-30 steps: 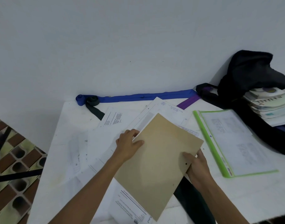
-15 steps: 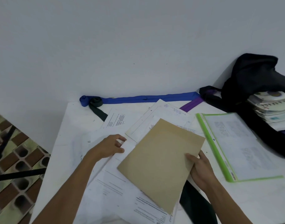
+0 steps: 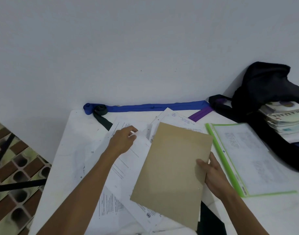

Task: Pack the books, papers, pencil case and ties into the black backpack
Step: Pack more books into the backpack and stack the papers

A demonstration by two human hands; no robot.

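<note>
White table [image 3: 69, 150]; flat tan folder [image 3: 172, 170] in R hand [image 3: 213, 177]; sheet [image 3: 139, 150] pinched in L hand [image 3: 122, 140]

The brown folder [image 3: 172, 163] hides much of the loose papers [image 3: 128, 160], their print too small to read, and the black backpack [image 3: 264, 85] is cut off at the right.

The one head camera looked forward and down from close above the papers [image 3: 126, 167] on the table [image 3: 74, 141], facing the wall [image 3: 128, 48] behind it.

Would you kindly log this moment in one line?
left hand pinches paper | right hand grips brown envelope | green folder on table
</note>
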